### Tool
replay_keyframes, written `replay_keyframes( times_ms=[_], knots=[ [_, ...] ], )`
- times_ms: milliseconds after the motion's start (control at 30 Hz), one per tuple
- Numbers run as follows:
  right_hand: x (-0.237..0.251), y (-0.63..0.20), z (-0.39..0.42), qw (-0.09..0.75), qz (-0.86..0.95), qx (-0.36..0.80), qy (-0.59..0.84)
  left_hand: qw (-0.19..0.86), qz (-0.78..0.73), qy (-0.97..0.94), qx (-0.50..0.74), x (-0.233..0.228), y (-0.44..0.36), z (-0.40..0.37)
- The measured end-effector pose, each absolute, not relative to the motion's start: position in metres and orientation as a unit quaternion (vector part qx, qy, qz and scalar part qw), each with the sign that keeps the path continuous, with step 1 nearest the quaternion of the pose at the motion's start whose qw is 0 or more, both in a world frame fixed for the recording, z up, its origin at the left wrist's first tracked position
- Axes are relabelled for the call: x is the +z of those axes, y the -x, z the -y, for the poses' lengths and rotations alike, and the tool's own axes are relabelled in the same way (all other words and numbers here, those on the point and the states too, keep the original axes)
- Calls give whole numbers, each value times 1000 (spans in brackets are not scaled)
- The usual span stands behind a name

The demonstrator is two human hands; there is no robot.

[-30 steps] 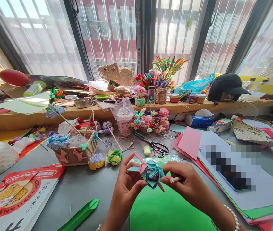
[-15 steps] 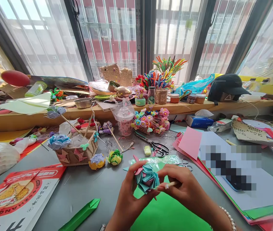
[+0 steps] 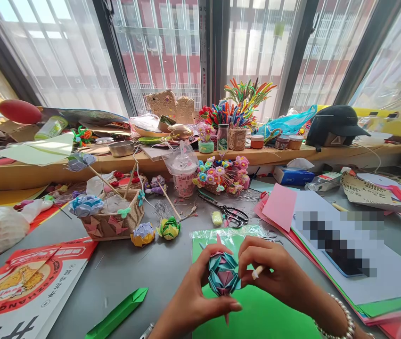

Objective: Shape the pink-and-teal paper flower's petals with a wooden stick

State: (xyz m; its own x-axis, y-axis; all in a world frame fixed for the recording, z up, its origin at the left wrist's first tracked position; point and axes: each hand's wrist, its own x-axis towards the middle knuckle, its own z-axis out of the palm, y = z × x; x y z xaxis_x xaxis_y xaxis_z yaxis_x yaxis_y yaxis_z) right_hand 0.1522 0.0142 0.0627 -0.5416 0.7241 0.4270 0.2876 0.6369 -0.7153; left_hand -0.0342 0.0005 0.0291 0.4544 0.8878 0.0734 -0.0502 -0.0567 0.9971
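Low over a green sheet point(image 3: 257, 315) at the near edge of the grey table point(image 3: 161, 268): left hand point(image 3: 193, 301) and right hand point(image 3: 274, 273) cupped around a teal-and-pink folded paper flower point(image 3: 223, 275), fingers of both curled and pinching its sides, a thin pale stick point(image 3: 257, 271) tucked in the right. Just left, a folded green strip point(image 3: 118, 313) and a red printed bag point(image 3: 27, 287). Beyond, black-handled scissors point(image 3: 230, 214), a small basket of paper flowers point(image 3: 113, 219) and pink paper point(image 3: 280, 207). Farther back, a wooden sill point(image 3: 133, 165) with a black cap point(image 3: 334, 123) against the windows.
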Motion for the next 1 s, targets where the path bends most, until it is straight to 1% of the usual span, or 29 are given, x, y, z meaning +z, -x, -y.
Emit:
replay_keyframes(
  times_ms=[133, 400, 567, 667, 733, 867, 1000],
  knots=[
    [61, -152, -14, 380, 823, 291, 304, 560, -359, -643, 380, 32, 33, 0],
    [59, -148, -12, 388, 829, 284, 284, 545, -367, -665, 355, 40, 36, 1],
    [60, -149, -13, 390, 814, 272, 334, 519, -379, -646, 411, 38, 32, 2],
    [61, -150, -13, 372, 809, 286, 353, 475, -390, -654, 440, 39, 27, 5],
    [62, -151, -14, 367, 817, 275, 350, 441, -394, -673, 444, 40, 26, 5],
    [63, -153, -14, 365, 826, 257, 344, 377, -416, -720, 406, 37, 28, 5],
    [62, -153, -13, 390, 811, 218, 377, 341, -430, -764, 339, 32, 30, 4]
  ],
)
